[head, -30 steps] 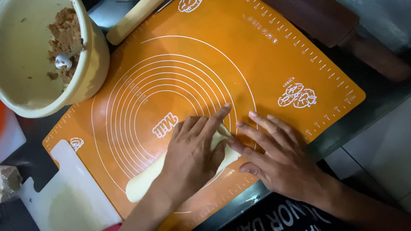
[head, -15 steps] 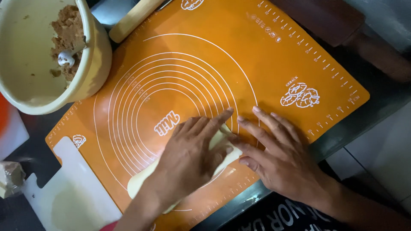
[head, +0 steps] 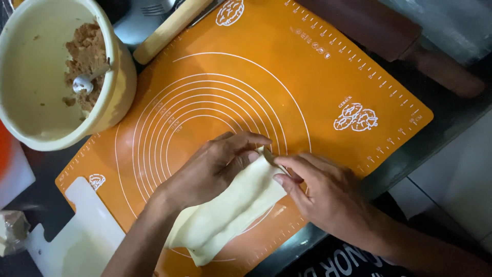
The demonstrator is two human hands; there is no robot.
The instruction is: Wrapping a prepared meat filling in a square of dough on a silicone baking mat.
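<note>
A small crumpled clear bag [head: 13, 231] lies at the left edge, beside the white cutting board [head: 77, 241]. I see no labels, signs or screens.

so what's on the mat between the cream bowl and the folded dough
Nothing: in the head view, only bare orange silicone mat with white ring markings lies between the cream bowl and the pale folded dough, which both hands pinch.

Dough strip [head: 225, 218]: pale cream, soft, folded lengthwise into a long flat roll. Lies diagonally on the orange mat's near edge, from near-left up to centre. Far end lifted slightly, pinched; surface smooth, edges uneven.
</note>
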